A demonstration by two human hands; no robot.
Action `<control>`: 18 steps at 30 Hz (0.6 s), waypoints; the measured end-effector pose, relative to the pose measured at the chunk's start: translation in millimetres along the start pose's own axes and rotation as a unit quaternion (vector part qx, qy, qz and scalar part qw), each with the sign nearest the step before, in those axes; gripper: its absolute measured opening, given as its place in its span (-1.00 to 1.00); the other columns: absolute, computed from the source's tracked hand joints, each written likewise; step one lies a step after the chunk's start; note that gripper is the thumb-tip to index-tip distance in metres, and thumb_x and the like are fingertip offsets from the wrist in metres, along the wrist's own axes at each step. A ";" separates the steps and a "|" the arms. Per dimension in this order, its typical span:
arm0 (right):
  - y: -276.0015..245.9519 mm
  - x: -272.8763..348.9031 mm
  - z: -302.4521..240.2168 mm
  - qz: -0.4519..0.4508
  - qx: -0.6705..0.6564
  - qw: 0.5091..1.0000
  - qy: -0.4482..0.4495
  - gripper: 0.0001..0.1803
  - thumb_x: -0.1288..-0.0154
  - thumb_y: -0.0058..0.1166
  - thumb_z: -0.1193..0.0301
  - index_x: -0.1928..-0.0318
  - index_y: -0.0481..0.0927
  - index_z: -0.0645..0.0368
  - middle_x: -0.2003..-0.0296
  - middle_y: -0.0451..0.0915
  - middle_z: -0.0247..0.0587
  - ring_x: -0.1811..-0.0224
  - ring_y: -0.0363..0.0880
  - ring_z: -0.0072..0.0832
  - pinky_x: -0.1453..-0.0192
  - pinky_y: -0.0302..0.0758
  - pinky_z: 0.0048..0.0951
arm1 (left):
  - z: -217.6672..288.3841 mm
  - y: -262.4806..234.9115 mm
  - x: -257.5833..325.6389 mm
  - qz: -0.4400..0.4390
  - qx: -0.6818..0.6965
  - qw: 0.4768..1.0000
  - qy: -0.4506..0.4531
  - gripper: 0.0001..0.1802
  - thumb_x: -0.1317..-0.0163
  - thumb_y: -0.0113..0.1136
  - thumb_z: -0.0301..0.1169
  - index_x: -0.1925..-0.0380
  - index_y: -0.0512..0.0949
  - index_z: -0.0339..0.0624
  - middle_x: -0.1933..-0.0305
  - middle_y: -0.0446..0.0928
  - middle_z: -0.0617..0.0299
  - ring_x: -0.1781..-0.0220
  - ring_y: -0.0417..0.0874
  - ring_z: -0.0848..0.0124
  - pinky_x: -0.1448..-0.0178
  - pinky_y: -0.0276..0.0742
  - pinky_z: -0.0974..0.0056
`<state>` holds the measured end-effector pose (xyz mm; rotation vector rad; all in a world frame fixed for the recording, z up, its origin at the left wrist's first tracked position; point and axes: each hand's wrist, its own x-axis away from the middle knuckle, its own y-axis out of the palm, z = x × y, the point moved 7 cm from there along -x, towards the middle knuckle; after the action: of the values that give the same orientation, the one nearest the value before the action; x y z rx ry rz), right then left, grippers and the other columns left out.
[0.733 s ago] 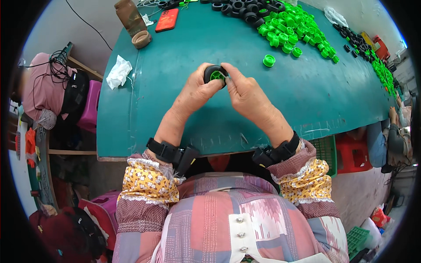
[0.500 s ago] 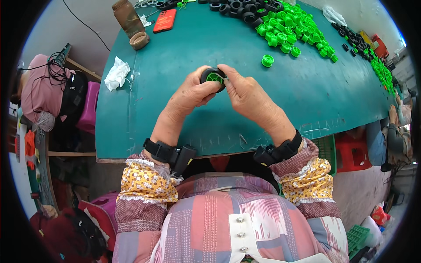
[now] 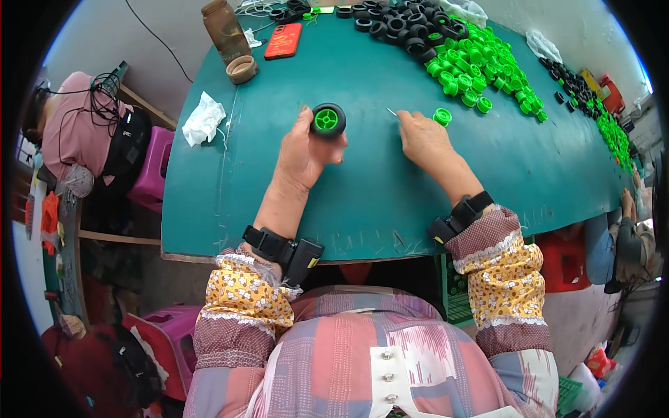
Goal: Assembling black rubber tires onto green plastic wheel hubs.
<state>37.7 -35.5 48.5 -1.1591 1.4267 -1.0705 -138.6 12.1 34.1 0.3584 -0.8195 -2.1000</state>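
Note:
A toy wheel (image 3: 325, 120), a black tyre around a green spoked hub, is held up by my left hand (image 3: 301, 157) over the table. The spoked face of the hub shows, and the fingers are partly hidden beneath the tyre. Apart from it, on the right, my right hand (image 3: 424, 141) is closed on a thin metal pick (image 3: 392, 111), whose tip sticks out to the left past the fingers. A loose green hub (image 3: 442, 116) lies just beyond the right knuckles.
Green hubs (image 3: 481, 66) and black tyres (image 3: 401, 24) are heaped at the back of the green table (image 3: 272, 97). Crumpled tissue (image 3: 204, 120), a brown bottle (image 3: 226, 31), its cap (image 3: 242, 70) and a red phone (image 3: 283, 40) lie to the left. Another person's hand (image 3: 628, 203) shows far right.
My hands have parted. The right has moved off the wheel to the right with the pick, while the left has turned and lifted the wheel away. The whole view has shifted slightly.

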 end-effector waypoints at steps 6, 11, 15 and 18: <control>3.6 -19.1 21.3 0.095 0.080 0.992 -0.031 -0.80 -0.14 -0.10 0.43 0.23 0.46 0.25 0.28 0.45 -0.01 0.24 0.49 -0.14 0.20 0.45 -0.19 | -8.7 -1.7 -0.5 0.085 -0.024 0.996 -0.020 -0.67 -0.32 -0.21 -0.19 0.29 0.39 -0.24 0.49 0.50 0.12 0.58 0.53 0.37 0.53 0.45 0.40; -13.6 -25.5 -20.0 0.070 -0.400 0.914 -0.001 -0.61 -0.28 -0.12 0.14 0.26 0.45 0.27 0.51 0.47 -0.24 0.48 0.47 -0.46 0.43 0.44 -0.42 | -3.4 -4.9 0.0 0.102 -0.159 0.980 0.060 -0.70 -0.29 -0.10 -0.22 0.31 0.45 -0.26 0.48 0.51 0.25 0.54 0.53 0.51 0.49 0.43 0.46; 3.5 -12.3 -68.2 -0.061 -0.548 0.833 0.046 -0.48 -0.32 -0.26 0.02 0.37 0.48 0.26 0.61 0.46 -0.22 0.54 0.44 -0.52 0.48 0.41 -0.50 | 5.7 3.8 0.9 0.116 -0.263 0.946 0.152 -0.67 -0.28 -0.06 -0.19 0.27 0.47 -0.26 0.47 0.49 0.29 0.52 0.49 0.55 0.49 0.41 0.47; 15.4 -10.7 -71.0 -0.053 -0.559 0.826 0.059 -0.47 -0.32 -0.28 0.00 0.35 0.49 0.26 0.60 0.45 -0.27 0.53 0.42 -0.58 0.51 0.40 -0.52 | 9.2 3.1 1.8 0.113 -0.300 0.932 0.167 -0.67 -0.28 -0.05 -0.18 0.28 0.47 -0.26 0.51 0.47 0.32 0.55 0.46 0.59 0.51 0.37 0.50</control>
<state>-33.8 -18.8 45.1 -2.0068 2.1966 -0.2685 -142.5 13.3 43.1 0.2581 -0.0002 -1.8860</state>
